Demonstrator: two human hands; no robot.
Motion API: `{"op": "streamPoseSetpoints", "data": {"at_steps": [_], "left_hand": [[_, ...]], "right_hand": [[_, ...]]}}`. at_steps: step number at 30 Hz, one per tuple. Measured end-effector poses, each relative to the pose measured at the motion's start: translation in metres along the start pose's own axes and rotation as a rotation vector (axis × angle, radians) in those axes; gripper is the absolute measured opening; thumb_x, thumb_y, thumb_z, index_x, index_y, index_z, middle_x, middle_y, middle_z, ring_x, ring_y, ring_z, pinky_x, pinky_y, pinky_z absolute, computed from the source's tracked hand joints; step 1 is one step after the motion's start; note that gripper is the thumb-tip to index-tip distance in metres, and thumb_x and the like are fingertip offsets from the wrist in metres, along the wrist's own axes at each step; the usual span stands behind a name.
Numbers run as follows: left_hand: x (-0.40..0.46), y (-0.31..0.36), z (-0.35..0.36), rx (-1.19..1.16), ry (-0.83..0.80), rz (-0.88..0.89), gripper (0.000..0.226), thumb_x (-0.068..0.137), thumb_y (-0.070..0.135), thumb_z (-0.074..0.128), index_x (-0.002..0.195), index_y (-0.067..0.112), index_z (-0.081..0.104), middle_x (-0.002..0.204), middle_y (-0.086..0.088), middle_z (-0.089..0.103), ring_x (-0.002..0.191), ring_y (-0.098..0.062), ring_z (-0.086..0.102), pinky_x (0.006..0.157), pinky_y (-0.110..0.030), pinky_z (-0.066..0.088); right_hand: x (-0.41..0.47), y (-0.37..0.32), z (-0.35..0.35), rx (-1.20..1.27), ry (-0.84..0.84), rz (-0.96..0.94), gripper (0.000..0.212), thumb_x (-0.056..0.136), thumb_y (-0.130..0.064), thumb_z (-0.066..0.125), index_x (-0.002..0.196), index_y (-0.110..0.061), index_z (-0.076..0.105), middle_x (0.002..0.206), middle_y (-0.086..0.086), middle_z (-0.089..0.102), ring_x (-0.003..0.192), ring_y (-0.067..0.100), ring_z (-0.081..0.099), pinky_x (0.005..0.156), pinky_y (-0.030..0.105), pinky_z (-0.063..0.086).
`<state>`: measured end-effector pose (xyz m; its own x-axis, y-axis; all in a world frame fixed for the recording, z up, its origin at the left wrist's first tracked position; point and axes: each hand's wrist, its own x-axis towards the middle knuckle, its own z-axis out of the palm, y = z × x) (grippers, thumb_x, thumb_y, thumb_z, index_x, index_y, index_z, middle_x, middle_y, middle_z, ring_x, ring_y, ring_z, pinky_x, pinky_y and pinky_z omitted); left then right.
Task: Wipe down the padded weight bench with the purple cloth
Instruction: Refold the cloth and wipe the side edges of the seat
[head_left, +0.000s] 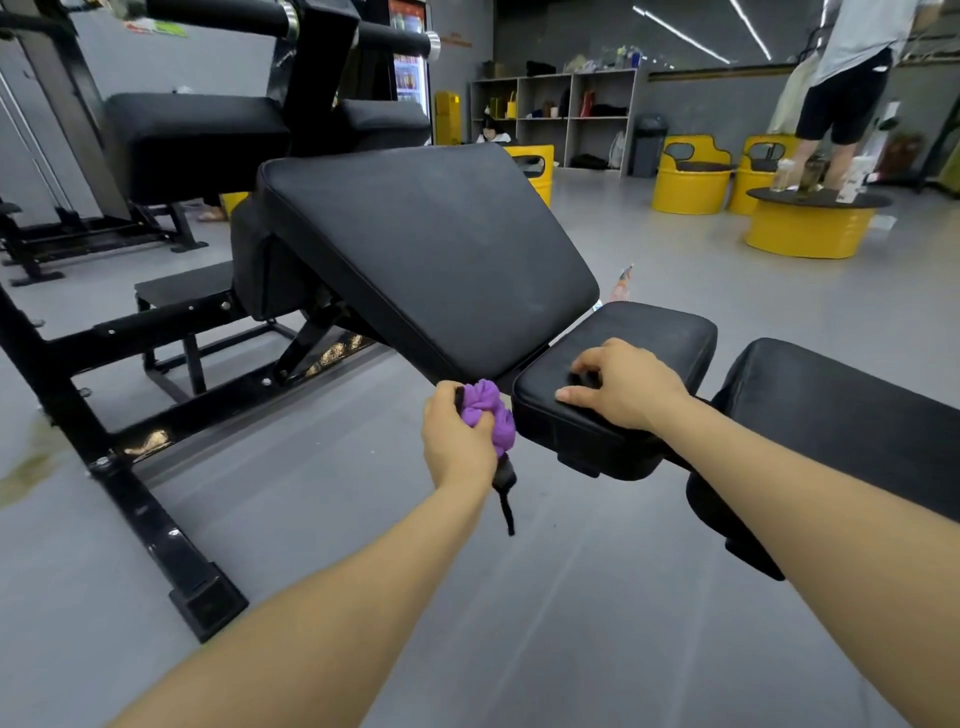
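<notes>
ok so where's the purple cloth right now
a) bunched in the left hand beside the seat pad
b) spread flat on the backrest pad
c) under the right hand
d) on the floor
a, the purple cloth is balled up in the left hand just off the seat pad, while the right hand rests bare on that pad.

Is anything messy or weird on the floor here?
Yes. A yellowish-brown stain smears the grey floor at the far left, beside the black frame, like a dried spill. A small colourful object also lies on the floor behind the bench, too unclear to identify.

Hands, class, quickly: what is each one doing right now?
Left hand: closed around the bunched purple cloth.
Right hand: open, holding nothing, resting on the small seat pad.
</notes>
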<state>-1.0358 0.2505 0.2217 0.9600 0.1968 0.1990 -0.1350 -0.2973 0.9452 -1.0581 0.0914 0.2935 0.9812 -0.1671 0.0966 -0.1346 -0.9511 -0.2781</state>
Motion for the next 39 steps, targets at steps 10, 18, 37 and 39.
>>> {"op": "streamPoseSetpoints", "data": {"at_steps": [10,18,37,39], "left_hand": [[-0.059,0.025,0.036,0.008,-0.035,0.065,0.023,0.076,0.004,0.047,0.088,0.023,0.053,0.098,0.006,0.054,0.081,-0.028,0.06,0.07,-0.044,0.053],[-0.021,0.014,0.019,0.011,0.025,-0.051,0.02,0.084,0.002,0.046,0.097,0.015,0.054,0.106,-0.005,0.059,0.087,-0.024,0.058,0.075,-0.03,0.046],[-0.062,0.033,0.045,0.009,0.112,-0.21,0.021,0.089,0.005,0.048,0.106,0.016,0.056,0.1,-0.001,0.06,0.082,-0.022,0.051,0.071,-0.027,0.037],[-0.081,0.033,0.053,0.015,0.099,-0.173,0.023,0.087,0.005,0.048,0.106,0.016,0.056,0.095,0.002,0.056,0.083,-0.022,0.051,0.072,-0.026,0.036]], "right_hand": [[-0.039,0.048,-0.015,0.167,0.079,0.094,0.027,0.084,-0.03,0.069,0.106,-0.014,0.067,0.08,-0.009,0.055,0.088,0.019,0.055,0.075,0.023,0.036],[-0.05,0.045,-0.014,0.103,0.086,0.079,0.025,0.088,-0.026,0.064,0.11,-0.014,0.065,0.088,-0.005,0.049,0.084,0.017,0.051,0.077,0.026,0.041],[-0.056,0.051,-0.013,0.101,0.098,0.009,0.027,0.091,-0.032,0.06,0.111,-0.014,0.066,0.109,0.007,0.057,0.101,0.028,0.057,0.084,0.037,0.049],[-0.061,0.057,-0.012,0.106,0.104,-0.027,0.027,0.09,-0.029,0.062,0.111,-0.014,0.066,0.108,0.006,0.058,0.101,0.027,0.057,0.082,0.036,0.048]]}}
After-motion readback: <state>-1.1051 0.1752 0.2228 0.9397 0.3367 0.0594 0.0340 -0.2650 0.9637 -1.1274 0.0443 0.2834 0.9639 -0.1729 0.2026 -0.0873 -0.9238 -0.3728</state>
